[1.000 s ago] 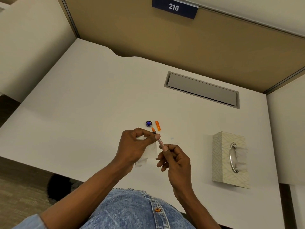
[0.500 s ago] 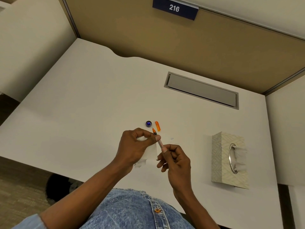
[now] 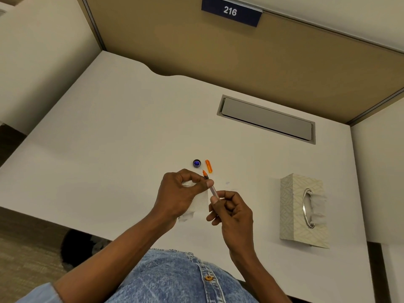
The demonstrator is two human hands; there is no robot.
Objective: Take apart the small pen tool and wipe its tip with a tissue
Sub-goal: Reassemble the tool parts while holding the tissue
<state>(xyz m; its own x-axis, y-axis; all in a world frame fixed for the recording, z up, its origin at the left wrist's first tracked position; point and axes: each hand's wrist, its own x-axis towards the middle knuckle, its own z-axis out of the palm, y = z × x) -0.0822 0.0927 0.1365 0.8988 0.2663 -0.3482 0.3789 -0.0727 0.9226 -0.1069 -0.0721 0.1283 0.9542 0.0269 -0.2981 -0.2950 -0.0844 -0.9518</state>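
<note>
White tissue (image 3: 199, 202) sits bunched in the left hand (image 3: 177, 193), whose thumb and forefinger pinch the small pen tool (image 3: 212, 188) just below its orange tip, while the right hand (image 3: 232, 213) curls around the clear barrel's lower end; whether the tissue touches the tip is hard to tell. Just beyond the tip, an orange cap (image 3: 209, 166) and a small round blue piece (image 3: 197, 163) lie side by side on the surface (image 3: 109, 149), with a patterned tissue box (image 3: 293, 211) well apart to the right.
</note>
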